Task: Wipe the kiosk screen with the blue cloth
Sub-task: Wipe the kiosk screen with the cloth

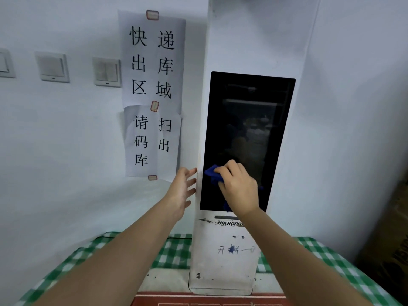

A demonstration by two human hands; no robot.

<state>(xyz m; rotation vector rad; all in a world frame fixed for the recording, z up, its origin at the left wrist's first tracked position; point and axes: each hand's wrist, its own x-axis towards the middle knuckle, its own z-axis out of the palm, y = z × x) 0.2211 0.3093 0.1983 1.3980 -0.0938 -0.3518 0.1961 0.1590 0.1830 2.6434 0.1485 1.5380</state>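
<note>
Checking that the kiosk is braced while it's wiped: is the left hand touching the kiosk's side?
Cannot tell. In the head view the left hand is open with its fingers at the white kiosk edge, but no contact or gap shows plainly.

The right hand [239, 186] presses a bunched blue cloth [213, 174] against the lower left part of the dark kiosk screen [249, 129]; the left hand [182, 191] is spread open, fingers touching the left edge of the white kiosk body [223, 257]; the kiosk stands on a green checked tablecloth [174, 252]; paper signs [152, 93] and wall switches [53, 67] hang on the wall to the left
</note>
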